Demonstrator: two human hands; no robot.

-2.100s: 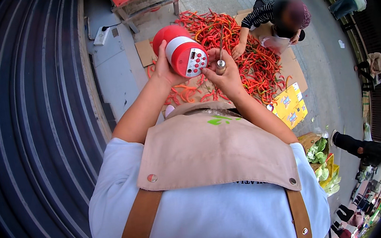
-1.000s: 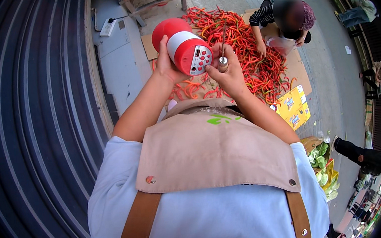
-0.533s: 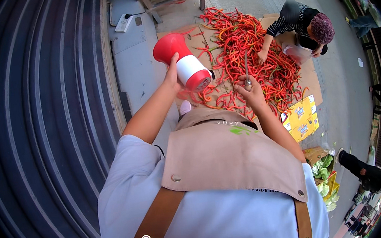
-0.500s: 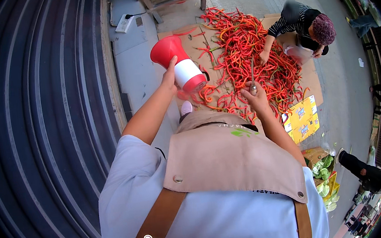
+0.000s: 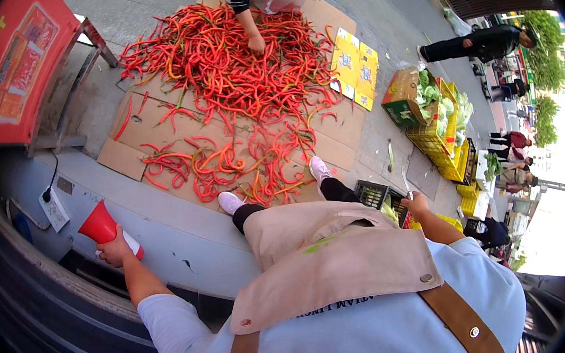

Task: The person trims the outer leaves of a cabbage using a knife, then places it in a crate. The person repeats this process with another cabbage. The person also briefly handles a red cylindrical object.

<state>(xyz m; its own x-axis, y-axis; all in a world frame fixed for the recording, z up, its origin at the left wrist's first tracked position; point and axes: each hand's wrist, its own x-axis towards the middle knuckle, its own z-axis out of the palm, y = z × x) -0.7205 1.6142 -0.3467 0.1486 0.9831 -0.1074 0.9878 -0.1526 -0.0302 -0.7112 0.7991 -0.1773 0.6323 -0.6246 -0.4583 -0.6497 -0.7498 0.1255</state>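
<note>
A red and white megaphone (image 5: 98, 224) is in my left hand (image 5: 115, 247), held out at the left over the grey ledge, its red horn tipped up and leftward. My fingers wrap around its body. At the right, my right hand (image 5: 417, 204) is closed on the handle of a thin, slightly curved knife (image 5: 405, 180), its pale blade pointing up and away. A dark crate (image 5: 372, 194) of vegetables is seen beside that hand. Ahead of my feet, a large heap of long red chili peppers (image 5: 228, 64) covers flattened cardboard (image 5: 121, 158), with looser peppers nearer me.
Another person's hand (image 5: 255, 43) reaches into the heap's far side. A red-topped stand (image 5: 12, 68) and a white power strip (image 5: 56, 209) are at left. A flattened yellow box (image 5: 354, 67), yellow crates (image 5: 425, 146) and a walking person (image 5: 483, 43) are at right. Ribbed metal shutter (image 5: 29, 275) borders my left.
My view has swung, bringing the crates and street into sight. The megaphone has moved away from the peppers, out to the left; the knife has moved right, away from the heap.
</note>
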